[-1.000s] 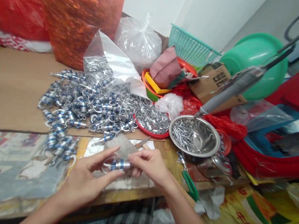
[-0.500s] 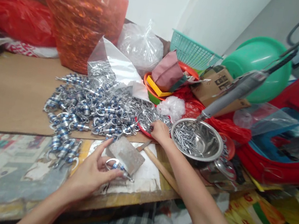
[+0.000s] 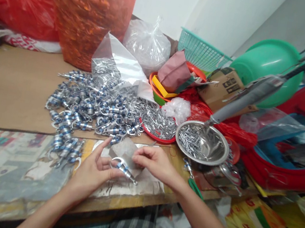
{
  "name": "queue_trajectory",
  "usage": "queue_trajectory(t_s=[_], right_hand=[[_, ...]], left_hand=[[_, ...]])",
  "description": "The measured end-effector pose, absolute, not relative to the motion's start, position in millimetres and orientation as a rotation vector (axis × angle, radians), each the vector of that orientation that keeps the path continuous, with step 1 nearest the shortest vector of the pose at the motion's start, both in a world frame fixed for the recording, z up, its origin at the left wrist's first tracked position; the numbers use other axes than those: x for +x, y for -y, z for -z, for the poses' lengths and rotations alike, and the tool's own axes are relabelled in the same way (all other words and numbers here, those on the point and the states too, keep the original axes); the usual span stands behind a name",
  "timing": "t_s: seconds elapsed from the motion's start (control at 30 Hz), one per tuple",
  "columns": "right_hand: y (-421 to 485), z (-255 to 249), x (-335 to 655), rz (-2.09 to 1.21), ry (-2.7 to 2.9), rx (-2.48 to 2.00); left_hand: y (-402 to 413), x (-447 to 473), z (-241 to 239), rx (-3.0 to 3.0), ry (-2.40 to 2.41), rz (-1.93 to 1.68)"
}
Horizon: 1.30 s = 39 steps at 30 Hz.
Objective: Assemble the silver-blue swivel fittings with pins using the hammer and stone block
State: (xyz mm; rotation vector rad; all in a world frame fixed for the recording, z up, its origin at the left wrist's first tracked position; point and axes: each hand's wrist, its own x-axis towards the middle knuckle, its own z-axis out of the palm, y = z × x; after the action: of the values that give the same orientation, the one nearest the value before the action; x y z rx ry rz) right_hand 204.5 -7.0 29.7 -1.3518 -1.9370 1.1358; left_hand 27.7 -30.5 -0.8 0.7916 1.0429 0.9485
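Observation:
My left hand (image 3: 92, 174) grips a silver hook-shaped clip with blue bands (image 3: 123, 167) over the near table edge. My right hand (image 3: 154, 162) is just right of it, fingertips pinched together near the clip's upper end; whether a small part sits between them I cannot tell. Under both hands lies a grey block (image 3: 125, 149) on white paper. A big heap of the same blue-banded clips (image 3: 89, 110) spreads behind my left hand. A red plate heaped with small metal parts (image 3: 158, 124) and a steel bowl of pins (image 3: 202, 142) stand behind my right hand.
A grey power screwdriver (image 3: 248, 96) hangs over the steel bowl. Clear bags (image 3: 147, 45), a large red bag (image 3: 88, 7), a teal basket (image 3: 201, 52), a green basin (image 3: 267, 63) and a cardboard box (image 3: 223, 84) crowd the back. Green-handled pliers (image 3: 194, 186) lie at the table's right edge.
My right hand went out to the red plate of small metal parts and has come back to the clip in my left hand. The view shifted slightly.

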Motion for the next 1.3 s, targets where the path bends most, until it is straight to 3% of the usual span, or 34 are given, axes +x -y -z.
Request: queue_trajectory(t_s=[0.2,0.87,1.3], right_hand=[[18,-27,192,-0.725,2.115,-1.213],[38,-22,189,0.05,2.489,-0.734],[43,-30,190,0.213,2.626,-0.834]], left_hand=[[29,28,6,0.808,-0.978,-0.974],[31,31,1,0.782,-0.999,-1.025],[31,31,2,0.785,-1.007,-1.026]])
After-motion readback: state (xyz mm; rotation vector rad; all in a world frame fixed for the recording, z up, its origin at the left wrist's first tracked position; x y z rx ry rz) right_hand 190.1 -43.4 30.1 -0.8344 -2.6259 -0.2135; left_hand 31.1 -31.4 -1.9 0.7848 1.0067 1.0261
